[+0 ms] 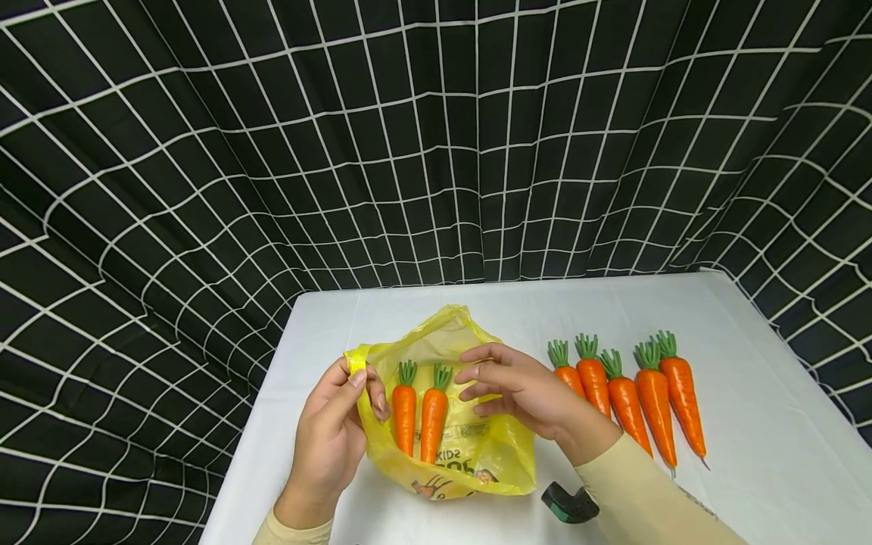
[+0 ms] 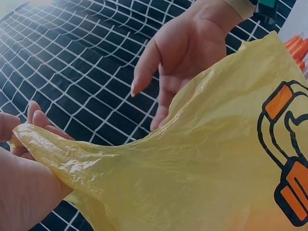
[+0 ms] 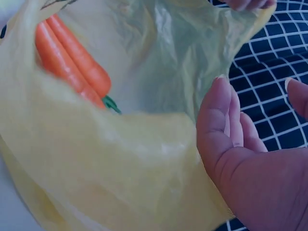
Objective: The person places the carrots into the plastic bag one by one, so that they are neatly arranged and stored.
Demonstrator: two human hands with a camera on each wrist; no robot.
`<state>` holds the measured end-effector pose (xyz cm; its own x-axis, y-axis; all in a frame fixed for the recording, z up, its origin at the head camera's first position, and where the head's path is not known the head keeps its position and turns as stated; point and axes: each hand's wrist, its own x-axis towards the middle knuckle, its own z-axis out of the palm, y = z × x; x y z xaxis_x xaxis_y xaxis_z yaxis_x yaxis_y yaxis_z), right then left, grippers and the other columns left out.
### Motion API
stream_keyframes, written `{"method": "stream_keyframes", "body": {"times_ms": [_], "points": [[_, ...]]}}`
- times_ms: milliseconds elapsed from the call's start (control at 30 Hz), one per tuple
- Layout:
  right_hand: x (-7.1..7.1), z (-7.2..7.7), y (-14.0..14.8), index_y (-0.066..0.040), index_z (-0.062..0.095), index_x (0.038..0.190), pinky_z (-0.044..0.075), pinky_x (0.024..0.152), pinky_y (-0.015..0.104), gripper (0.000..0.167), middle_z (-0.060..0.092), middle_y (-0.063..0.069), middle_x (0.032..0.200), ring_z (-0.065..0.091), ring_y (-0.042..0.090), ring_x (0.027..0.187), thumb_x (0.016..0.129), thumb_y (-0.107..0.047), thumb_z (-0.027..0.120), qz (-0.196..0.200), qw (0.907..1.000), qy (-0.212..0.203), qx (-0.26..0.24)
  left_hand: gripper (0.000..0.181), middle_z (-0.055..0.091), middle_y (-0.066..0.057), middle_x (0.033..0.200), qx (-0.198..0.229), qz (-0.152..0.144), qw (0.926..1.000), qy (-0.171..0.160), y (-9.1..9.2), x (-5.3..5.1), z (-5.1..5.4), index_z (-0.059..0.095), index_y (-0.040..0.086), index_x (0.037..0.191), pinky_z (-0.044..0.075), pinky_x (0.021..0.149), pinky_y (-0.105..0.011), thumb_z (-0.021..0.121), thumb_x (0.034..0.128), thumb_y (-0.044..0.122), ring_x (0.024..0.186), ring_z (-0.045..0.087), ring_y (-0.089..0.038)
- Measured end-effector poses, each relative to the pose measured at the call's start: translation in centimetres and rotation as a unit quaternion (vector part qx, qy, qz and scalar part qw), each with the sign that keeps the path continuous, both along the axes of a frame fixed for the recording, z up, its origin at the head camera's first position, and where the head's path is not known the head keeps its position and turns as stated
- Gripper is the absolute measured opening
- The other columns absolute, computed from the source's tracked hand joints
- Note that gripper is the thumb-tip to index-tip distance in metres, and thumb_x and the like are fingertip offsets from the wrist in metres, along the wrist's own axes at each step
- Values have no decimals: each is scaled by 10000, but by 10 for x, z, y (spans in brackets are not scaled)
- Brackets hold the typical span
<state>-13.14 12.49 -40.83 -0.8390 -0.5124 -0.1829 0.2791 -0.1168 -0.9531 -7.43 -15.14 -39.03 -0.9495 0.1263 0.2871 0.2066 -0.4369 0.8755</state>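
HEAD VIEW
- Crumpled yellow thin-plastic bag [image 1: 507, 465]: mouth open, on white cloth-covered table [image 1: 763, 431]
- Pair of glossy orange carrots w/ green tops [image 1: 434, 420]: inside bag, side by side
- L hand [image 1: 332, 420]: pinching bag's upper L corner
- R hand [image 1: 514, 386]: at bag's R rim, fingers apart, nothing held
- Risk (est.): film slack, one corner gripped, so R rim may sag & mouth close; hard pull may tip bag, spill pair
- Row of 5 orange carrots w/ green tops [image 1: 623, 405]: R of bag; beige fabric sleeve [image 1: 654, 492] & R hand overlap leftmost ones, in the way, could knock them
- Black/green angular item [image 1: 571, 503]: just off bag's lower R, ID unclear
- Black white-gridded fabric backdrop [image 1: 477, 151]: beyond bag

L WRIST VIEW
- L hand has only a bunched bit of bag; may slip or tear
- R hand partly behind bag edge; contact: can't tell

R WRIST VIEW
- Bag wall hides part of green tops; folded rim may snag things passing in
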Motion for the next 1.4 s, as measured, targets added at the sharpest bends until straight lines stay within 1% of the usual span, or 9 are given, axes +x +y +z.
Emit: {"method": "stream_keyframes", "body": {"times_ms": [233,367,567,667,833,933,1167,1267,1400], "points": [[2,3,18,22,544,1382,598,949,443,365,673,165,1265,696,336,1112,1109,-206,626,8,9995,207,-225,171,565,-84,883,15,-11,10000,-32,0,-1,-1,539,-33,1187,537,756,-275,418,1179,87,796,553,-202],[2,4,30,17,558,1363,606,948,451,315,666,188,1279,712,314,1097,1129,-191,589,-65,9989,284,-376,171,562,-83,880,8,-21,10000,-7,0,-1,-1,533,-34,1186,535,757,-276,413,1180,87,798,549,-204],[5,7,43,100,488,1400,607,929,419,416,635,226,1300,711,323,1101,1132,-203,586,-239,9986,284,-379,168,563,-82,880,-17,-10,10000,4,0,-1,1,535,-30,1183,536,758,-276,411,1179,85,795,551,-204],[7,8,48,113,485,1402,609,921,414,422,641,220,1288,712,327,1097,1133,-196,587,-303,9984,257,-398,169,564,-81,882,7,-19,10000,18,0,-1,1,541,-29,1182,537,757,-275,411,1178,80,792,554,-203],[10,6,61,46,554,1363,612,924,438,317,659,206,1282,703,369,1123,1140,-179,568,-427,9972,265,-550,172,570,-80,891,38,-74,10000,43,1,-2,1,558,-12,1182,536,761,-279,409,1177,73,793,559,-201],[11,4,72,-5,603,1336,614,915,423,252,648,183,1291,694,348,1127,1153,-159,525,-467,9956,317,-745,177,577,-80,887,73,-110,9999,68,1,-2,0,562,-10,1182,535,764,-286,402,1176,66,790,560,-202],[14,-6,102,-56,662,1369,603,948,384,330,667,136,1307,686,281,1142,1186,-144,401,-413,9908,449,-1212,179,583,-83,884,120,-154,9998,68,1,-2,-1,562,-14,1185,537,767,-294,398,1175,60,789,560,-205],[16,-11,114,-64,663,1383,596,977,400,356,677,123,1322,688,283,1163,1191,-133,372,-447,9902,474,-1237,179,583,-82,884,122,-166,9998,64,1,-2,-1,562,-11,1183,535,764,-291,398,1175,61,787,561,-204],[18,-16,130,-78,668,1369,598,978,415,353,684,126,1327,689,299,1175,1193,-140,370,-664,9908,487,-1071,177,584,-78,881,130,-192,9997,76,1,-3,-1,559,-10,1180,532,764,-286,396,1175,58,788,561,-203]]}}
